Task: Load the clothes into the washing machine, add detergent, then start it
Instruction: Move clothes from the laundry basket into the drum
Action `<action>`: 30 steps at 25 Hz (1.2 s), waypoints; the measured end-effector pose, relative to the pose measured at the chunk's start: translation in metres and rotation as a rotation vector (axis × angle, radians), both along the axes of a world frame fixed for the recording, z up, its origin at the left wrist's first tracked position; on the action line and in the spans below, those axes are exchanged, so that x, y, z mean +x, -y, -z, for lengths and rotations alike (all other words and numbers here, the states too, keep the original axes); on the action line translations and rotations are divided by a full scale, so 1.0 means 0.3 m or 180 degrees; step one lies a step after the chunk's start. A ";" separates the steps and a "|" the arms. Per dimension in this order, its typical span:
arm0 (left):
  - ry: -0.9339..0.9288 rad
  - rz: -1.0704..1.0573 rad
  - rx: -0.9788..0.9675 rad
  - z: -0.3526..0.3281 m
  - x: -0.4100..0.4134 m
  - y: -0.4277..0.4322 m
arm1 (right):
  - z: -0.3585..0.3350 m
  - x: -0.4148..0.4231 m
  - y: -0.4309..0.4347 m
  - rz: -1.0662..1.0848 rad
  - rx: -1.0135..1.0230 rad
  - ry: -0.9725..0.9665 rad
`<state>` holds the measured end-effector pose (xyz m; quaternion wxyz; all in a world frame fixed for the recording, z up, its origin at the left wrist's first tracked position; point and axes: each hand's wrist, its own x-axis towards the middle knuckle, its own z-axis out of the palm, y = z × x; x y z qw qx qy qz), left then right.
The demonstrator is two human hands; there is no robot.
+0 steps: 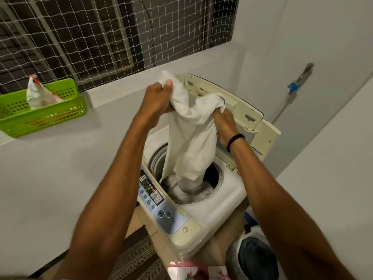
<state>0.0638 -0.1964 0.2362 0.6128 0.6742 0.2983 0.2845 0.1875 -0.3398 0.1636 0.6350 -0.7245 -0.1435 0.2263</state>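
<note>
A white top-loading washing machine [228,197] stands below me with its lid [240,110] raised. Both my hands hold a white garment [191,138] above the drum; its lower end hangs down into the opening. My left hand [157,100] pinches the garment's top left corner. My right hand [225,126], with a black band on the wrist, grips its right edge. Grey and white clothes [189,190] lie inside the drum. The blue control panel [155,201] on the front edge shows a lit green display.
A green plastic basket [40,114] with a white and orange pouch [38,93] sits on the ledge at left. A laundry bin with dark clothes [256,257] stands at lower right. A netted window is behind. A tap and hose [292,91] hang on the right wall.
</note>
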 end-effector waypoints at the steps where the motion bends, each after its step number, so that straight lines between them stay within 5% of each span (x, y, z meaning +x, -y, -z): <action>1: -0.0261 0.0043 -0.0077 0.081 0.012 -0.010 | 0.058 0.003 -0.007 -0.0155 -0.0311 0.0023; 5: -0.2100 0.0457 -0.0040 0.427 0.001 0.027 | 0.302 0.000 0.052 -0.0827 -0.1898 0.0606; 7: -0.2492 0.0570 -0.0133 0.573 -0.029 0.090 | 0.390 -0.023 0.122 -0.0552 -0.2072 0.0691; 11: -0.2613 0.0573 0.0245 0.766 -0.038 0.218 | 0.553 -0.019 0.287 -0.0265 -0.2044 0.0676; 16: -0.2110 0.0446 0.0583 0.815 0.024 0.558 | 0.745 -0.033 0.636 0.0928 -0.1841 -0.0174; 21: -0.2437 0.1667 0.0571 0.998 0.063 0.957 | 0.988 -0.180 1.068 0.1158 -0.2651 -0.1091; 24: -0.2859 0.2336 0.0622 1.202 0.080 1.148 | 1.247 -0.214 1.268 0.1098 -0.2955 -0.1479; 30: -0.3298 0.2579 0.0341 1.900 0.233 1.402 | 1.876 -0.118 1.452 0.1957 -0.2768 -0.1948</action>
